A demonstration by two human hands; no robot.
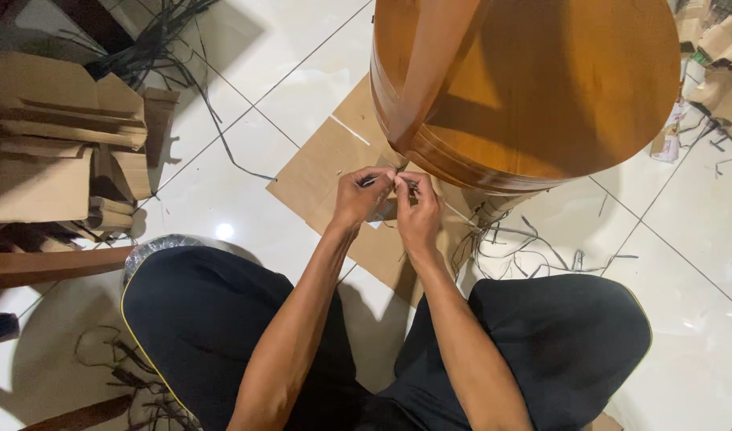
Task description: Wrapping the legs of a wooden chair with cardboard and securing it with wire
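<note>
While the person sits on the tiled floor (246,56) with knees spread, both hands meet just below the edge of a round wooden table top (557,88) that stands on its side. The left hand (358,195) is curled nearly closed, thumb and fingertips pinched on a thin dark strip (371,182). The right hand (418,211) is likewise curled, its fingertips pinched on the same strip just beside the left; the two hands touch at the fingers. How the strip runs past the fingers cannot be told. Both hands sit over a flat cardboard sheet (318,172) lying on the floor under the table top. A wooden leg (430,64) slants across the table top's face. Loose dark strip offcuts (525,243) lie scattered near the right knee. Stacked folded cardboard pieces (55,136) sit well apart at the left, with a bundle of long dark strips (162,40) behind them.
</note>
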